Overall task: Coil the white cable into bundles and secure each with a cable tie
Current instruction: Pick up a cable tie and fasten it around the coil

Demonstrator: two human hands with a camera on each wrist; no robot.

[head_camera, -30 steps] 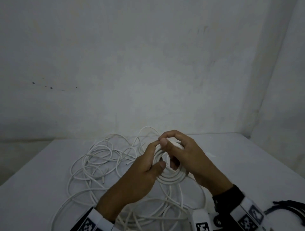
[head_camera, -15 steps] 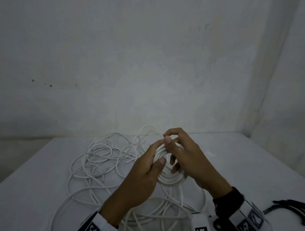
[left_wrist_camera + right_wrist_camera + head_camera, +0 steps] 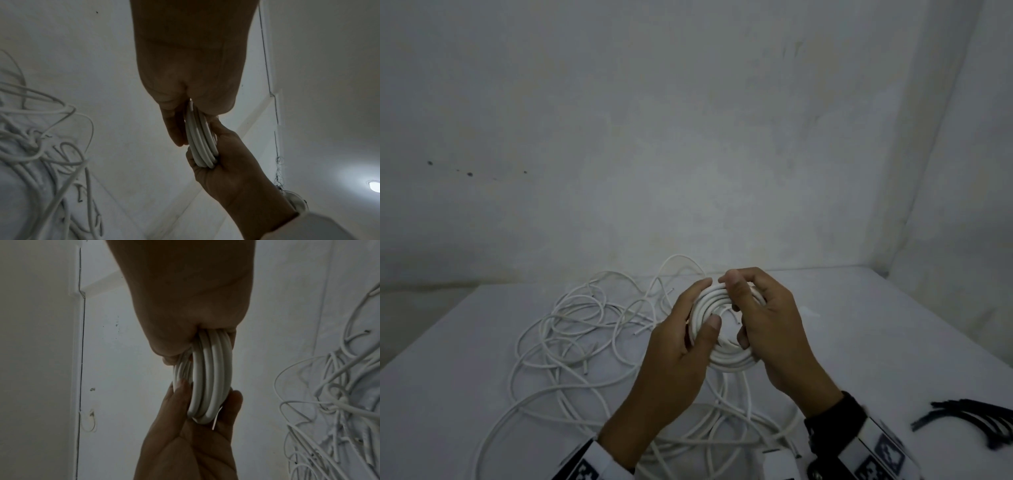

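Your left hand [image 3: 681,346] and right hand [image 3: 767,329] both grip the coil [image 3: 722,356] above the worktop [image 3: 893,342], fingers curled around its rim, left at 9 o'clock, right at 3. Loose cable [image 3: 571,329] sprawls at 9 o'clock; black ties [image 3: 962,421] lie at 4.

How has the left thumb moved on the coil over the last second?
Yes. The left hand slid its thumb down the coil, toward the table's near edge.
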